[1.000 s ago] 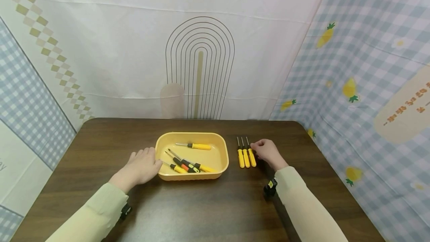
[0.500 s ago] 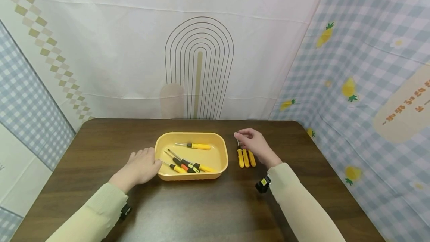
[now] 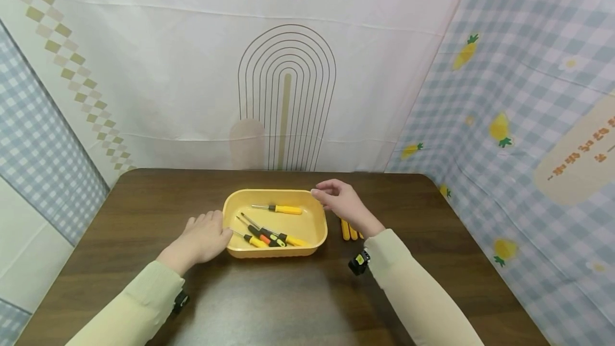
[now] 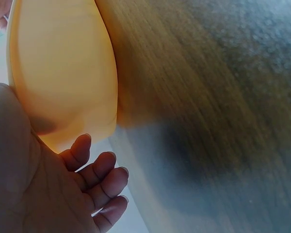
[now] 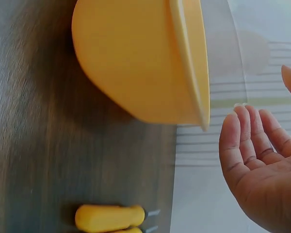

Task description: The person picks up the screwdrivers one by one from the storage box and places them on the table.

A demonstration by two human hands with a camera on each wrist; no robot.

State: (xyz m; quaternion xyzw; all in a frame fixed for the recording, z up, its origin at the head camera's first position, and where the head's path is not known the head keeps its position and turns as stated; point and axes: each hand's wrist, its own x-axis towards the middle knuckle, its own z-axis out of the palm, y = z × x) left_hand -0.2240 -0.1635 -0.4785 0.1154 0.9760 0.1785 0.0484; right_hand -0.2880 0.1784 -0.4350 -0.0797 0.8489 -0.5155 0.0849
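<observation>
A yellow plastic bin (image 3: 275,252) stands on the table, with screwdrivers inside. One yellow-handled screwdriver (image 3: 288,210) lies alone near its back wall; several others, some with a black handle (image 3: 270,237), cross at the front. My left hand (image 3: 204,236) rests against the bin's left end, thumb by the rim, fingers relaxed along the outside in the left wrist view. Over the bin's right back corner hovers my right hand (image 3: 343,202), thumb and fingers apart and holding nothing. Behind its wrist, three yellow screwdrivers (image 3: 345,230) lie side by side, partly hidden.
The brown wooden table (image 3: 269,298) reaches back to a white patterned curtain (image 3: 192,95). A blue checked cloth (image 3: 519,84) hangs along the right side. Each wrist wears a small black camera.
My right hand has left the three screwdrivers on the table and moved left, up to the bin's right back corner. The left hand and the bin have stayed put.
</observation>
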